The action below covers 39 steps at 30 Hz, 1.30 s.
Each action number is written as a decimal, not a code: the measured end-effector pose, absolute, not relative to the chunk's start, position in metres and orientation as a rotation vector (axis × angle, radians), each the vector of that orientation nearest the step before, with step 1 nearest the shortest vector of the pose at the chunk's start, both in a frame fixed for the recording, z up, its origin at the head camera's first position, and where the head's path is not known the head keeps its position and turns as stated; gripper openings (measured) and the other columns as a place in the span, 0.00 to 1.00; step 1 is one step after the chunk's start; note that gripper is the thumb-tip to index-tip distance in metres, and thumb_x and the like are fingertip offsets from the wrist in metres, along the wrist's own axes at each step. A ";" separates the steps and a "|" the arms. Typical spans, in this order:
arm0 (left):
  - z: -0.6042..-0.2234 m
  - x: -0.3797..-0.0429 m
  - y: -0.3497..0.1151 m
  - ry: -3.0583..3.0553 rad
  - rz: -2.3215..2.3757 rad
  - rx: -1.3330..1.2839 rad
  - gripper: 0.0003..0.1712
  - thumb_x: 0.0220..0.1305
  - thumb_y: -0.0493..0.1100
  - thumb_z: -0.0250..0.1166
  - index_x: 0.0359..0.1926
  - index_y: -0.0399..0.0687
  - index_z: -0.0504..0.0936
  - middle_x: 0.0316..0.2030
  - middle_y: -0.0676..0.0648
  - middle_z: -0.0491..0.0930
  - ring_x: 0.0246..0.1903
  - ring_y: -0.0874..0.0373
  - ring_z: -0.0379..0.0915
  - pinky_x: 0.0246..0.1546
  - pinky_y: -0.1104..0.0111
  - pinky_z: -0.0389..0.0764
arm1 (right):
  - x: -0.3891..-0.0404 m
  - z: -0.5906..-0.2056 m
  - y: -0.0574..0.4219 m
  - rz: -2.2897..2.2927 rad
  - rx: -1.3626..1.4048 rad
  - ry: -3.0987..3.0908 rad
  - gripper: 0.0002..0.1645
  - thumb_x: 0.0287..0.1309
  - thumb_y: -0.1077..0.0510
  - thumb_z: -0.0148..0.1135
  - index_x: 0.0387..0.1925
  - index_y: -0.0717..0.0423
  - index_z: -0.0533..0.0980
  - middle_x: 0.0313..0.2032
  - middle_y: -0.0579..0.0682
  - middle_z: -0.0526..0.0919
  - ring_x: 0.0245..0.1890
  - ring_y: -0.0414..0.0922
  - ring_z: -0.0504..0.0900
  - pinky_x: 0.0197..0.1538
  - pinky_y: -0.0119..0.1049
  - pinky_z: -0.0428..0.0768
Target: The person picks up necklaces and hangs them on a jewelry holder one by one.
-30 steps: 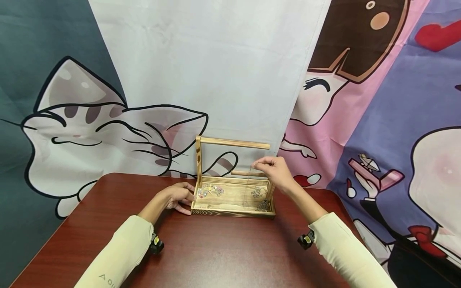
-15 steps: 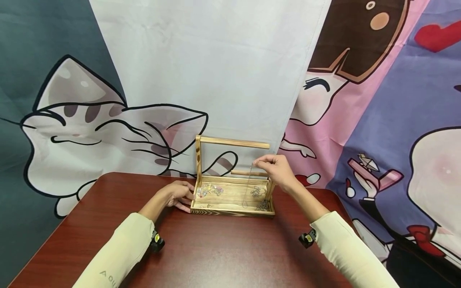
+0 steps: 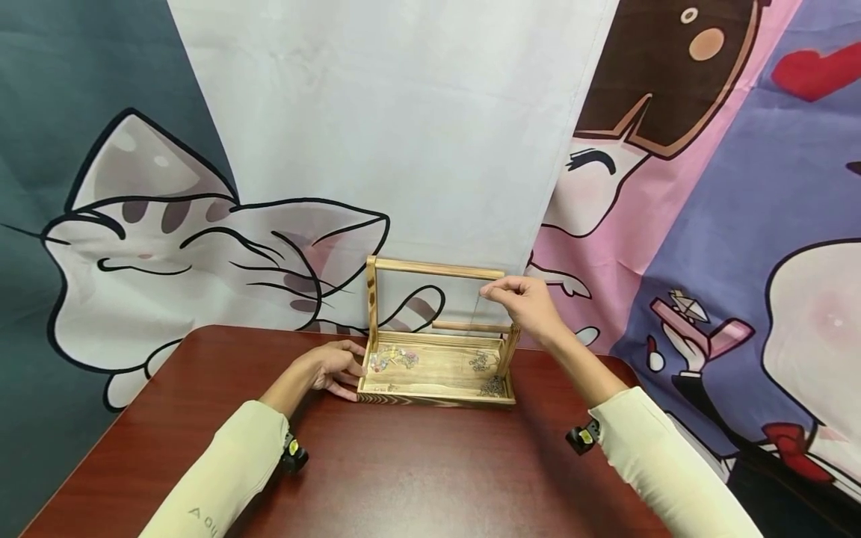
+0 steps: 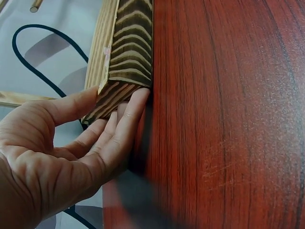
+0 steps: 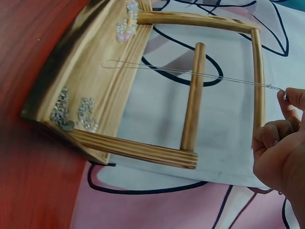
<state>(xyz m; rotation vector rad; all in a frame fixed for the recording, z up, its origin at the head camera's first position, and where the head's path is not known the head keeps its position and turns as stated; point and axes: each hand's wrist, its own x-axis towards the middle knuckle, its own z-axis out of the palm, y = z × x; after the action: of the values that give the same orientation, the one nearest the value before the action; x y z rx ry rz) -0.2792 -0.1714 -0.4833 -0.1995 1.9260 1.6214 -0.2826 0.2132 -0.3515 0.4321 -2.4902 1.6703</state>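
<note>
A wooden jewelry stand [image 3: 437, 398] with a shallow tray base stands on the table near the backdrop. My left hand [image 3: 334, 369] holds its left end; in the left wrist view the thumb is at the upper rim and the fingers are under the end face. My right hand [image 3: 528, 305] is raised beside the free end of the upper bar [image 3: 437, 267]. Between thumb and fingertip it pinches a thin silver necklace [image 5: 274, 87] near its clasp. The chain hangs in a long narrow loop over the tray, crossing in front of the lower bar [image 5: 193, 100] in the right wrist view.
Colourful small jewelry [image 3: 393, 357] lies at the tray's left. Two heaps of silver chain, one farther back [image 3: 480, 361] and one in the front corner [image 3: 493, 386], lie at the right. A printed cloth backdrop [image 3: 430, 134] hangs behind the reddish-brown table [image 3: 417, 463].
My right hand has risen and shifted slightly right, lifting the necklace higher until it is level with the upper bar's end. My left hand stays on the stand.
</note>
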 end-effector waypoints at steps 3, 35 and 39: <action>-0.483 -0.278 -0.172 1.924 1.623 -0.197 0.36 0.73 0.25 0.64 0.78 0.37 0.63 0.53 0.35 0.81 0.49 0.44 0.85 0.48 0.48 0.98 | -0.284 -0.344 0.215 1.669 0.412 -2.488 0.10 0.73 0.57 0.74 0.45 0.61 0.93 0.49 0.51 0.97 0.48 0.33 0.87 0.56 0.25 0.83; -0.482 -0.279 -0.172 1.927 1.610 -0.208 0.37 0.74 0.26 0.64 0.79 0.38 0.63 0.55 0.34 0.81 0.49 0.45 0.86 0.48 0.46 0.98 | -0.292 -0.280 0.229 1.559 0.378 -2.388 0.11 0.73 0.54 0.75 0.44 0.58 0.94 0.34 0.26 0.92 0.37 0.33 0.76 0.29 0.25 0.72; -0.481 -0.279 -0.172 1.924 1.612 -0.206 0.37 0.74 0.26 0.65 0.79 0.38 0.63 0.54 0.34 0.81 0.49 0.45 0.86 0.48 0.46 0.98 | -0.294 -0.273 0.230 1.617 0.371 -2.328 0.08 0.71 0.56 0.75 0.34 0.42 0.94 0.21 0.30 0.84 0.23 0.31 0.69 0.21 0.25 0.64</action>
<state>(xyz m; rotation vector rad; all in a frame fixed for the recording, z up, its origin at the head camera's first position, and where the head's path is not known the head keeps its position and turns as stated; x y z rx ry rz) -0.2786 -0.1716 -0.4808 -0.2063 1.9245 1.6117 -0.2937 0.2303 -0.2734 0.3710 -2.3278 1.6169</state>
